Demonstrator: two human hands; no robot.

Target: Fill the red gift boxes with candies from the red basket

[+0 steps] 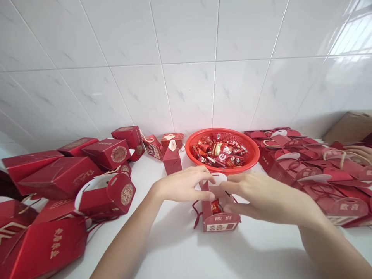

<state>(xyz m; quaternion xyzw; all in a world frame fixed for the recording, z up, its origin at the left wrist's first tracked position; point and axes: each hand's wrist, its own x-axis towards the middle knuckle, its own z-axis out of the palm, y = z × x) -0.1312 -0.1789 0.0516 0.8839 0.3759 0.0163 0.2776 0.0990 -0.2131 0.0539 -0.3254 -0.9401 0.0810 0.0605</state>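
Observation:
A small red gift box (220,226) with pale Chinese lettering stands open-topped on the white table in front of me. Red-wrapped candy (215,206) shows inside it. My left hand (186,186) grips the box's left side, thumb and fingers curled over the wall. From the right, my right hand (247,193) holds the opposite wall near the upper flap, its fingertips partly hidden by the box. A dark red cord (197,216) hangs out beside the left wall. Just behind the hands sits a red plastic basket (252,161) of wrapped candies (222,152).
Closed red boxes (61,176) are heaped at the left, several with cord handles. Rows of open-topped red boxes (314,174) fill the right. A small box (172,159) stands near the tiled wall (188,85). At the far right are another person's hand (362,152) and a cardboard box (348,130).

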